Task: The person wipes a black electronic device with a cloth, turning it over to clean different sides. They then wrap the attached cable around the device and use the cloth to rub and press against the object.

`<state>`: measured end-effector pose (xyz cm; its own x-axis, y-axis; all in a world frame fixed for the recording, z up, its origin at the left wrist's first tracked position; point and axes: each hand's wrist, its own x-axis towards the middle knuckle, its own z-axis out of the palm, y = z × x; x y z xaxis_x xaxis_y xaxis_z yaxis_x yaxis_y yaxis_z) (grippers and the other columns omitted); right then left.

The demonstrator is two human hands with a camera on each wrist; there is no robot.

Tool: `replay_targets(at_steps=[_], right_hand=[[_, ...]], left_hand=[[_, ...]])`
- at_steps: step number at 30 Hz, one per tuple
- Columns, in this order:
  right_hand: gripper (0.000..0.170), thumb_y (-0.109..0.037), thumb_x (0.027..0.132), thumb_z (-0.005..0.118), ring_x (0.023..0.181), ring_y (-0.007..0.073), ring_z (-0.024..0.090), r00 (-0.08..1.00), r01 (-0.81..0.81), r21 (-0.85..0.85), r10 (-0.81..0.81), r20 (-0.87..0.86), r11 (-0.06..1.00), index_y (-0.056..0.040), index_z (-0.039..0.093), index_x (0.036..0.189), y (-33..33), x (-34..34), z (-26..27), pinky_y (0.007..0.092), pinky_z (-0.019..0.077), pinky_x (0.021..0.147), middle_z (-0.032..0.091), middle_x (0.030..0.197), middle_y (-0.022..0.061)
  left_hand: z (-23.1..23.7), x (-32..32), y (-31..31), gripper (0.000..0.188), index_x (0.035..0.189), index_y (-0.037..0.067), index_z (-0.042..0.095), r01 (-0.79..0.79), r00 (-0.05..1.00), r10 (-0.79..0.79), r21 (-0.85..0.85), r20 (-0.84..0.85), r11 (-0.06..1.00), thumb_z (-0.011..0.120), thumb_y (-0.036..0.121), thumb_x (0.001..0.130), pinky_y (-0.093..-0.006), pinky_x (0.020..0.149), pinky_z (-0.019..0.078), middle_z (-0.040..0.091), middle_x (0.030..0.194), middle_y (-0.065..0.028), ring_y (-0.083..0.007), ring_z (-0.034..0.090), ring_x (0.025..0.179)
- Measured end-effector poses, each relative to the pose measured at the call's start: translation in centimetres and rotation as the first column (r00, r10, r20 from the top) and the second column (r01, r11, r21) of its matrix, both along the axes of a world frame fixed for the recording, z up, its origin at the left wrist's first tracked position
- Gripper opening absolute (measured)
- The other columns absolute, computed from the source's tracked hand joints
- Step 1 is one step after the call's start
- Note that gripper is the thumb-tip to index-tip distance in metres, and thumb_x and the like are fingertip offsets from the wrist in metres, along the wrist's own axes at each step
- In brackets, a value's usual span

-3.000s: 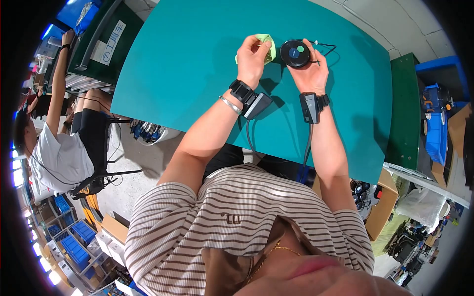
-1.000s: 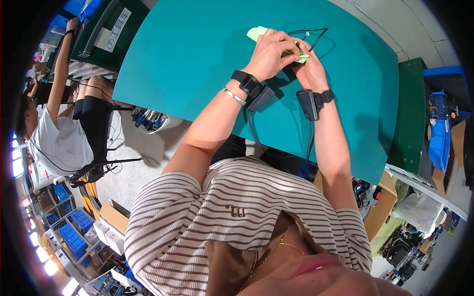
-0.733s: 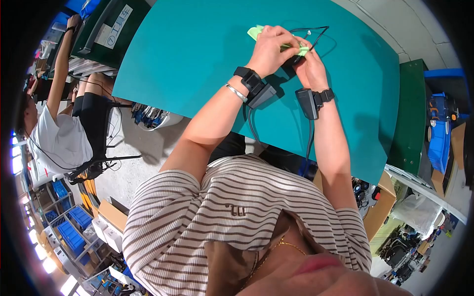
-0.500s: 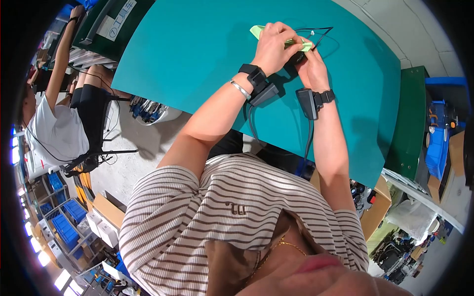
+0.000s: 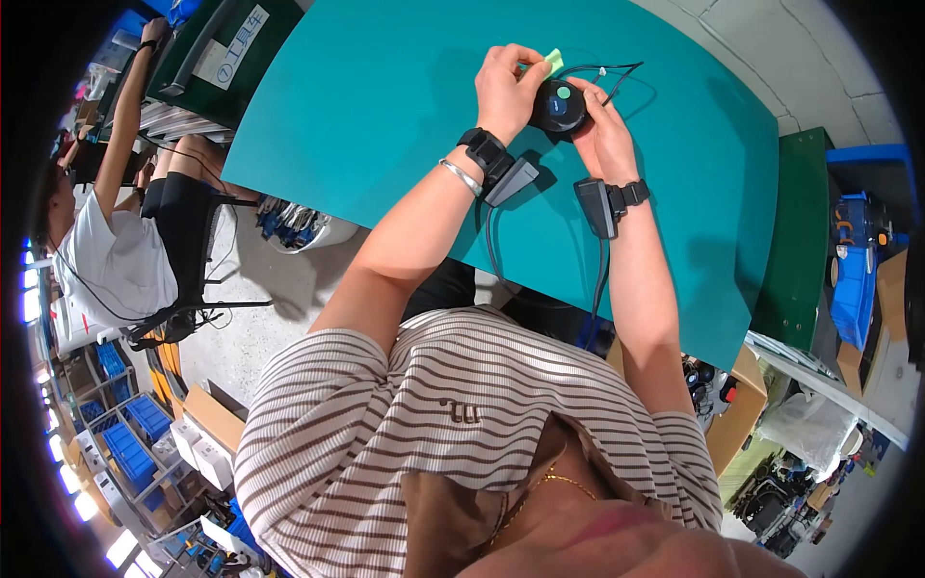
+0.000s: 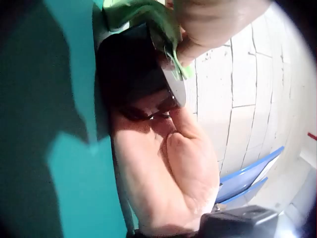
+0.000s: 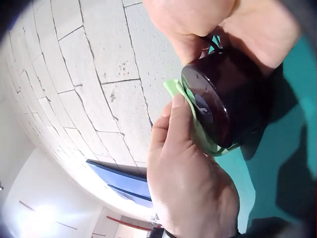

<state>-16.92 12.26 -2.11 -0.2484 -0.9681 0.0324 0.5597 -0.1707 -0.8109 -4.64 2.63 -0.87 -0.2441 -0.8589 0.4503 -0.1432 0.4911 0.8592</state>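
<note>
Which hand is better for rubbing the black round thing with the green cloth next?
Probably the left hand: it pinches the green cloth at the edge of the black round thing. The right hand is busy holding that round thing, so it seems better for support.

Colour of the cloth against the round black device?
Light green cloth, seen best in the left wrist view.

I see glossy, smooth plastic on the round black device [image 5: 559, 112], against the thin, matt fabric of the green cloth [image 5: 553, 63]. My bracelet [image 5: 461, 177] is polished metal, my striped shirt [image 5: 332, 424] ribbed cloth. The tabletop [image 5: 385, 116] looks smooth and matt, the wall [image 7: 111, 64] pitted.
</note>
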Motion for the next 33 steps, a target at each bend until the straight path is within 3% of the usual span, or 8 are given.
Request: replay_targets(at_steps=[2,5,15,17,30,33], right_hand=[[0.028,-0.021,0.102,0.043,0.108,0.0150,0.054,1.000,0.023,0.027,-0.023,0.006,0.999,-0.0021,0.051,0.121,0.0,0.2,0.4,0.0335,0.0432,0.096,0.054,0.117,0.0051],[0.028,-0.021,0.102,0.042,0.107,0.0153,0.054,0.999,0.026,0.024,-0.027,0.031,0.999,-0.0023,0.051,0.121,-0.2,-0.1,-0.2,0.0338,0.0434,0.096,0.055,0.115,0.0055],[0.028,-0.020,0.103,0.039,0.105,0.0169,0.056,0.996,0.063,0.007,-0.064,0.070,0.998,-0.0021,0.053,0.119,-0.4,-0.3,-0.7,0.0345,0.0461,0.094,0.058,0.112,0.0072],[0.028,-0.020,0.103,0.038,0.105,0.0171,0.057,0.995,0.063,0.004,-0.063,0.071,0.998,-0.0020,0.053,0.119,-0.5,-0.4,-0.8,0.0346,0.0462,0.094,0.058,0.112,0.0073],[0.029,-0.024,0.102,0.040,0.102,0.0162,0.058,0.992,0.083,0.090,-0.091,0.082,0.992,-0.0040,0.057,0.116,0.5,0.1,0.4,0.0343,0.0498,0.088,0.058,0.110,0.0062],[0.029,-0.025,0.102,0.043,0.100,0.0159,0.060,0.992,0.094,0.112,-0.102,0.070,0.989,-0.0042,0.058,0.115,0.2,-0.3,-0.3,0.0335,0.0520,0.085,0.058,0.109,0.0053]], left_hand=[[-0.8,-0.1,-0.7,0.013,0.088,0.004,0.066,-0.019,0.998,0.023,0.075,-0.054,0.997,0.071,0.016,0.084,-0.0255,0.060,0.0449,0.058,0.083,-0.0019,-0.0098,0.050,0.066],[-1.2,-0.2,-1.2,0.014,0.089,0.003,0.065,0.019,0.993,0.004,0.201,-0.114,0.979,0.069,0.016,0.086,-0.0246,0.059,0.0445,0.060,0.080,-0.0005,-0.0082,0.051,0.066],[-1.2,0.5,-1.5,0.015,0.092,0.001,0.063,0.103,0.980,-0.048,0.286,-0.192,0.953,0.068,0.015,0.088,-0.0232,0.061,0.0440,0.060,0.081,0.0001,-0.0069,0.052,0.071],[-1.0,0.6,-1.5,0.015,0.094,0.002,0.063,0.212,0.948,-0.083,0.413,-0.307,0.886,0.067,0.015,0.088,-0.0227,0.064,0.0435,0.060,0.084,-0.0001,-0.0071,0.052,0.074],[-0.8,0.9,-1.7,0.016,0.095,0.002,0.062,0.248,0.938,-0.124,0.379,-0.323,0.891,0.066,0.016,0.089,-0.0221,0.067,0.0419,0.059,0.085,0.0002,-0.0073,0.051,0.076],[-0.9,0.4,-1.6,0.015,0.096,0.002,0.061,0.347,0.897,-0.189,0.372,-0.400,0.861,0.065,0.015,0.090,-0.0225,0.068,0.0432,0.059,0.086,0.0001,-0.0077,0.053,0.078]])
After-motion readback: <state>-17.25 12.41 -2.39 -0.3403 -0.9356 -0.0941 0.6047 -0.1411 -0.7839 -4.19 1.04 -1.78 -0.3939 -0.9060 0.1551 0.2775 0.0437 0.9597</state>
